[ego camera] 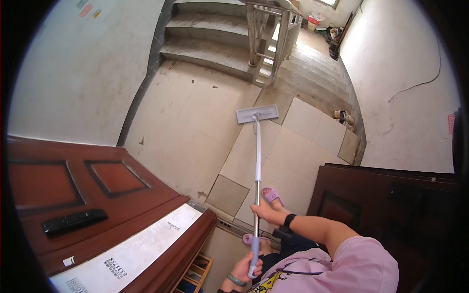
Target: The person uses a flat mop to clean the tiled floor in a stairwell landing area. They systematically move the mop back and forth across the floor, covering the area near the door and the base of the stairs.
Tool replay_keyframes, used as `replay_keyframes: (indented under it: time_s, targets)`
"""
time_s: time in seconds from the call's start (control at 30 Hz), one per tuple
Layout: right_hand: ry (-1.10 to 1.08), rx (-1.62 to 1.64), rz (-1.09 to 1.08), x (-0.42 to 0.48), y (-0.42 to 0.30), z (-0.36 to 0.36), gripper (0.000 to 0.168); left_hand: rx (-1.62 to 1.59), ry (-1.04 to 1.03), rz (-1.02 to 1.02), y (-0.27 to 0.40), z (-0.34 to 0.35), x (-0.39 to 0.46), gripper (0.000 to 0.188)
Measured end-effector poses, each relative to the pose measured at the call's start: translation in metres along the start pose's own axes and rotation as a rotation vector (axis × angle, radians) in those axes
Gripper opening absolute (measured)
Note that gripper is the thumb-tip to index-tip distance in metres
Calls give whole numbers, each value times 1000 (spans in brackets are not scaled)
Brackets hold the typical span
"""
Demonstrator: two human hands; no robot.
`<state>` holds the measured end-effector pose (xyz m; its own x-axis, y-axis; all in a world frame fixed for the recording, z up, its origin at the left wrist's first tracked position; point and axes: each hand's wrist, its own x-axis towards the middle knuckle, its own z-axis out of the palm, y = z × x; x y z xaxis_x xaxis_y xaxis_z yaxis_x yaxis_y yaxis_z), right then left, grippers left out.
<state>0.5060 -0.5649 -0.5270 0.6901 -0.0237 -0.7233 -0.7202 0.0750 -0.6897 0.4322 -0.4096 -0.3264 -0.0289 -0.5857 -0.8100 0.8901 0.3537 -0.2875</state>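
A flat mop with a metal and lavender pole (pixel 258 154) stretches from my body out over the landing. Its rectangular grey-lilac head (pixel 257 114) lies on the floor tiles (pixel 205 117) near the foot of the stairs. My left hand (pixel 243 271), with a green bangle at the wrist, is closed around the lavender grip at the pole's lower end. Higher up, my right hand (pixel 262 211), with a black band at the wrist, holds the metal part of the pole.
Steps (pixel 212 47) rise beyond the landing; others (pixel 315 73) descend beside a metal railing (pixel 282 44). Shoes (pixel 344 119) sit by the right wall. A reddish-brown door (pixel 117 175) is at left, a dark door (pixel 340 205) at right. A wooden rack (pixel 199 273) stands below.
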Motion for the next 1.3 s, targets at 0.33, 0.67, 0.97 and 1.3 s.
replay_keyframes:
  time_s: [0.33,0.67,0.97,1.3]
  targets:
    - [19,-33,-148,69,-30,-61,23,0,-101,-30,45,30,69,31]
    - [-34,-44,17,75,-71,-91,25,142,-23,-58,62,70,76,25]
    - [52,-50,-30,-18,-13,-60,25,64,4,-143,-9,35,17,28]
    - [100,60,10,104,-79,-132,26,197,48,-18,71,105,109,30]
